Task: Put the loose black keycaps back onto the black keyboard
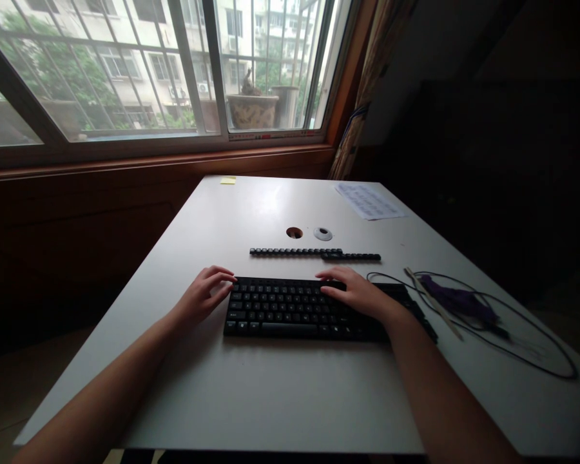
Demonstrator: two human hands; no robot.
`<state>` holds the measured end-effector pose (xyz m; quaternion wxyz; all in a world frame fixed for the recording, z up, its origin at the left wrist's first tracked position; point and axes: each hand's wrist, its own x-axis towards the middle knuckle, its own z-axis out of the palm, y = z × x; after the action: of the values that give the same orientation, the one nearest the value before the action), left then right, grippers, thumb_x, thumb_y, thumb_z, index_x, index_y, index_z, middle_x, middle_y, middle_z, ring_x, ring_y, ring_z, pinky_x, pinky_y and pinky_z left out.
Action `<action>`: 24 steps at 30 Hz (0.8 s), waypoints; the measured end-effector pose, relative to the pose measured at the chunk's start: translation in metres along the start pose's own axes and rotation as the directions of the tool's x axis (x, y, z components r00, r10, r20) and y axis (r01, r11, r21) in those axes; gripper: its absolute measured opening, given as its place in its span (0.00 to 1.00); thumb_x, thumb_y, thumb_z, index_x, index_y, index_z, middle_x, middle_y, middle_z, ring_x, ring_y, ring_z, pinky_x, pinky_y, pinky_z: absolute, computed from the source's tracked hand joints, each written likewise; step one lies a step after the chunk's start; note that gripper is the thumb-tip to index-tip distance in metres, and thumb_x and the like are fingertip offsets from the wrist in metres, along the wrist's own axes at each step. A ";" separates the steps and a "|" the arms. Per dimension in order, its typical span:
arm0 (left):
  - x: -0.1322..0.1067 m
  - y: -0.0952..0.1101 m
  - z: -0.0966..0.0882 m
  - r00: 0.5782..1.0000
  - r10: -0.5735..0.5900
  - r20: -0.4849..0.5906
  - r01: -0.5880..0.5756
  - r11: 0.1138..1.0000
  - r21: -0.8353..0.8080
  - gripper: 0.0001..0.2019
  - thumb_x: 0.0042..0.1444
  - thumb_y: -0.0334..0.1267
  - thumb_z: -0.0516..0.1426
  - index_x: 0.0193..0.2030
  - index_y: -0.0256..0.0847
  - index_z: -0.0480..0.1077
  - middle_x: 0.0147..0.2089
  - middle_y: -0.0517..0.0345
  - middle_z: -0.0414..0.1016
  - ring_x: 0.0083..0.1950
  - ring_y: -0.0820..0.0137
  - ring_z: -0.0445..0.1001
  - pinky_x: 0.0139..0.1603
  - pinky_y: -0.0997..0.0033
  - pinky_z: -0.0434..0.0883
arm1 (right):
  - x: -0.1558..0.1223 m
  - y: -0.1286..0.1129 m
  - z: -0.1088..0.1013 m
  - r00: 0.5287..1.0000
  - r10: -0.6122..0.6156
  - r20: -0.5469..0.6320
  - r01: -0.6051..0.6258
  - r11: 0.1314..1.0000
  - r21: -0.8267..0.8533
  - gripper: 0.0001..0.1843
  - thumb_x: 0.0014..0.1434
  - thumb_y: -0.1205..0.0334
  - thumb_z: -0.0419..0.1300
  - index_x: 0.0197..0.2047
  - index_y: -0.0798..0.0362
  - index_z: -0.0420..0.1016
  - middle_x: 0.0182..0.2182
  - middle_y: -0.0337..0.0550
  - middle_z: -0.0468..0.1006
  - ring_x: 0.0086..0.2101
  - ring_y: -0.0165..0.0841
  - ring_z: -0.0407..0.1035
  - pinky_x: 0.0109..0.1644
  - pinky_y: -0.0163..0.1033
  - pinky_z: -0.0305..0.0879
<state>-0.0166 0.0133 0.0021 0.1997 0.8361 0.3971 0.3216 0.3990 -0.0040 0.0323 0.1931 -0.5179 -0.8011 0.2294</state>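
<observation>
One black computer keyboard (283,308); left hand (205,294) at its ten o'clock, right hand (357,292) at one. Fingers half-open; cannot tell if gripping. Two keycap strips (290,252) at twelve.

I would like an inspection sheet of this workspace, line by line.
Surface: white tabletop with a round hole.
Working things: flat black keyboard; narrow black segmented strip and shorter black strip behind.
Clutter: small yellow note, printed white sheet, crumpled purple item, thin pale stick.
Hands: bare left hand at the keyboard's left end; bare right hand over its right half.
Cables: thin black cable, looped at right.
Surroundings: metal-barred window, patterned curtain; right side dark.
</observation>
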 end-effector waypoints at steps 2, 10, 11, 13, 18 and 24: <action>0.000 -0.001 0.000 1.000 -0.007 0.008 0.008 1.000 -0.011 0.10 0.70 0.44 0.54 0.50 0.47 0.76 0.54 0.51 0.74 0.56 0.60 0.72 0.59 0.55 0.70 | 0.000 0.000 0.000 1.000 0.007 0.006 -0.007 1.000 -0.003 0.20 0.63 0.48 0.60 0.55 0.45 0.79 0.54 0.47 0.79 0.56 0.45 0.69 0.64 0.55 0.62; -0.002 0.004 -0.002 0.999 -0.028 0.025 0.029 0.999 -0.024 0.11 0.70 0.44 0.54 0.52 0.46 0.74 0.54 0.50 0.73 0.56 0.60 0.72 0.59 0.56 0.71 | -0.001 0.000 0.001 1.000 0.020 0.012 -0.020 1.000 -0.020 0.20 0.65 0.48 0.59 0.55 0.46 0.78 0.56 0.48 0.77 0.58 0.45 0.67 0.67 0.56 0.59; -0.002 0.005 -0.002 0.999 -0.029 0.027 0.029 0.999 -0.024 0.11 0.70 0.44 0.54 0.52 0.46 0.74 0.54 0.50 0.73 0.56 0.60 0.72 0.59 0.56 0.72 | -0.002 0.000 0.001 1.000 0.021 0.010 -0.020 0.999 -0.025 0.20 0.65 0.48 0.58 0.55 0.46 0.78 0.56 0.48 0.77 0.58 0.45 0.67 0.67 0.56 0.59; -0.002 0.005 -0.002 0.999 -0.027 0.031 0.028 0.999 -0.018 0.11 0.70 0.44 0.54 0.53 0.47 0.74 0.54 0.50 0.73 0.56 0.60 0.72 0.59 0.55 0.71 | -0.003 -0.001 0.002 1.000 0.018 0.005 -0.017 0.999 -0.030 0.19 0.66 0.48 0.58 0.55 0.45 0.78 0.56 0.48 0.76 0.59 0.45 0.67 0.67 0.56 0.59; -0.003 0.005 -0.002 0.999 -0.033 0.034 0.033 0.999 -0.002 0.12 0.70 0.44 0.54 0.53 0.47 0.74 0.55 0.49 0.73 0.57 0.59 0.71 0.60 0.53 0.70 | -0.004 -0.002 0.002 1.000 0.004 -0.003 -0.004 1.000 -0.031 0.20 0.66 0.47 0.58 0.56 0.44 0.77 0.56 0.47 0.76 0.59 0.44 0.66 0.67 0.55 0.59; -0.003 0.008 -0.003 1.000 -0.023 0.022 0.023 1.000 -0.001 0.12 0.69 0.45 0.54 0.52 0.46 0.74 0.53 0.50 0.74 0.56 0.59 0.72 0.59 0.54 0.72 | -0.003 -0.003 0.003 1.000 -0.002 -0.029 0.001 0.999 -0.048 0.18 0.66 0.49 0.59 0.54 0.45 0.78 0.55 0.47 0.78 0.58 0.44 0.68 0.66 0.53 0.61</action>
<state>-0.0152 0.0059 0.0078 0.2082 0.8348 0.4042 0.3106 0.3965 -0.0084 0.0310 0.1926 -0.5251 -0.8038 0.2025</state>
